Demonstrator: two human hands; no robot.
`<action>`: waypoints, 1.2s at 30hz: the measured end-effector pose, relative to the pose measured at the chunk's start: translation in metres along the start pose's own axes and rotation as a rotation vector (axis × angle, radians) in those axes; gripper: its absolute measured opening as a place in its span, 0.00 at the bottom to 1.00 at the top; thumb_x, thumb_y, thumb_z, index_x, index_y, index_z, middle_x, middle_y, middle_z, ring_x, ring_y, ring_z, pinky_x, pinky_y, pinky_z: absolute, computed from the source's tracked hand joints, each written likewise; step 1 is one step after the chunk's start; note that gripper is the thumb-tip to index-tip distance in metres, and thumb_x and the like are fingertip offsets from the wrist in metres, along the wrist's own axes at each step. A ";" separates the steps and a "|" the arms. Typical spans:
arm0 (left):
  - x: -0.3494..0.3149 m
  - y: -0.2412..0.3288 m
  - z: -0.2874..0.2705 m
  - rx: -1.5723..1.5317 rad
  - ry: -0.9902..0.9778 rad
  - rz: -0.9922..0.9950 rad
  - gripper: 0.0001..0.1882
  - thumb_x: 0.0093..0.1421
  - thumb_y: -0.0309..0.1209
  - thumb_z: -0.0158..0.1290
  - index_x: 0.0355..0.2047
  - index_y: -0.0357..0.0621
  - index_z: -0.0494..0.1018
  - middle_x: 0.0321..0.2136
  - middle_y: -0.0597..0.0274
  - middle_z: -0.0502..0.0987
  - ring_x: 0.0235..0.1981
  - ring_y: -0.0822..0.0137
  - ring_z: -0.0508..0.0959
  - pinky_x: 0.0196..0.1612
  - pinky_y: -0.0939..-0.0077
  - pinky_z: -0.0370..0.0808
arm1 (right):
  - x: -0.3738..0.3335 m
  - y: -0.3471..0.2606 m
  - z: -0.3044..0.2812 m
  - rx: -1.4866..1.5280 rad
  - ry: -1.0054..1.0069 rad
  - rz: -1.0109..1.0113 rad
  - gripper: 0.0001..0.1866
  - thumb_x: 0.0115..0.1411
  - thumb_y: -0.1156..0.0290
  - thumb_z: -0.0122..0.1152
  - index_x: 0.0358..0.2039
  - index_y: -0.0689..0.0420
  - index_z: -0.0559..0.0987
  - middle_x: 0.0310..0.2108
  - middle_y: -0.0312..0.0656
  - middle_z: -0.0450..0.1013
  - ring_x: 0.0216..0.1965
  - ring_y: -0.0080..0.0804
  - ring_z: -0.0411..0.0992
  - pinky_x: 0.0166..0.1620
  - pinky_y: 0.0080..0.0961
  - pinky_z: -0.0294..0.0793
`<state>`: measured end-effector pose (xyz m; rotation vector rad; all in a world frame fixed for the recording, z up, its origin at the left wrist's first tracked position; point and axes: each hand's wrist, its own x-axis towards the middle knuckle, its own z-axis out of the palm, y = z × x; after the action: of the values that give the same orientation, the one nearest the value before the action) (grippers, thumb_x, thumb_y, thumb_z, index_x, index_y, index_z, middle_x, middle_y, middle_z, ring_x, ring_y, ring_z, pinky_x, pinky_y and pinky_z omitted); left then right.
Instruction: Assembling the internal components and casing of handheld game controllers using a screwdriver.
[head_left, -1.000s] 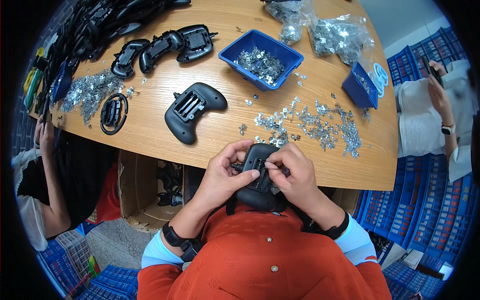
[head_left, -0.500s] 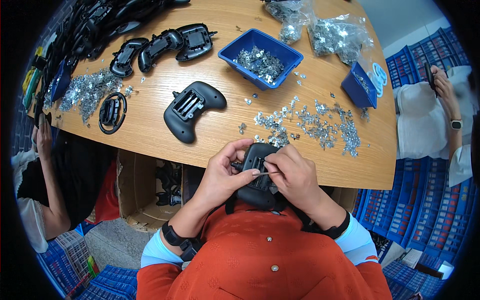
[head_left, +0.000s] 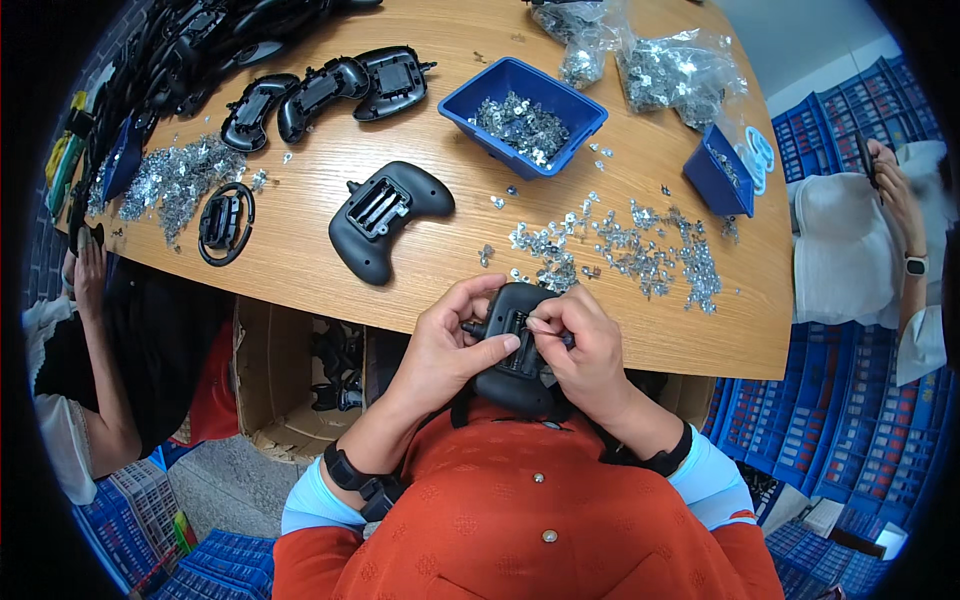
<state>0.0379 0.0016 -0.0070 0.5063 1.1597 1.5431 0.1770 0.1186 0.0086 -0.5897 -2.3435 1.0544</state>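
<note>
A black game controller (head_left: 512, 391) sits at the table's near edge, its open battery compartment facing up. My left hand (head_left: 448, 342) is closed round its left side, the thumb lying beside the compartment. Over the compartment's right part, my right hand (head_left: 588, 352) is closed in a pinch. From that pinch juts the dark end of a thin rod-like tool (head_left: 569, 340); the rest of it is mostly hidden by the fingers. Another black controller (head_left: 372, 250) with an open battery compartment lies on the table, farther off to the left.
Small metal contact pieces (head_left: 655, 255) are scattered beyond my hands. A blue bin (head_left: 470, 125) holds more, and a smaller blue bin (head_left: 716, 188) stands right. Plastic bags (head_left: 680, 75), controller shells (head_left: 258, 112) and a small wheel (head_left: 226, 224) lie around. People sit at both sides.
My right hand has turned and the thin tool, which lay across the compartment toward my left thumb, now shows only its dark end at the right. My left hand keeps its hold.
</note>
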 end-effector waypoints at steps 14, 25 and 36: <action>0.000 0.000 -0.004 -0.088 0.000 -0.012 0.30 0.57 0.19 0.56 0.59 0.35 0.60 0.39 0.62 0.74 0.39 0.76 0.75 0.42 0.83 0.75 | 0.008 -0.009 -0.017 -0.219 0.061 -0.037 0.12 0.53 0.72 0.64 0.38 0.59 0.77 0.26 0.44 0.69 0.27 0.42 0.73 0.27 0.34 0.72; -0.004 0.004 0.002 0.063 0.016 0.067 0.26 0.58 0.21 0.52 0.57 0.39 0.63 0.39 0.63 0.73 0.36 0.77 0.74 0.40 0.84 0.73 | 0.002 0.006 -0.018 0.342 -0.028 0.405 0.13 0.57 0.67 0.64 0.37 0.61 0.75 0.21 0.36 0.71 0.23 0.19 0.66 0.27 0.19 0.65; -0.005 0.012 0.010 0.749 0.203 0.098 0.19 0.54 0.22 0.53 0.48 0.39 0.71 0.24 0.73 0.68 0.24 0.81 0.67 0.29 0.86 0.65 | 0.001 -0.009 -0.023 0.211 -0.060 0.336 0.13 0.56 0.68 0.64 0.38 0.61 0.75 0.20 0.39 0.73 0.22 0.22 0.71 0.26 0.20 0.68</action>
<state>0.0415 0.0013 0.0089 0.9202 1.9016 1.2197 0.1888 0.1267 0.0291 -0.9008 -2.1909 1.4651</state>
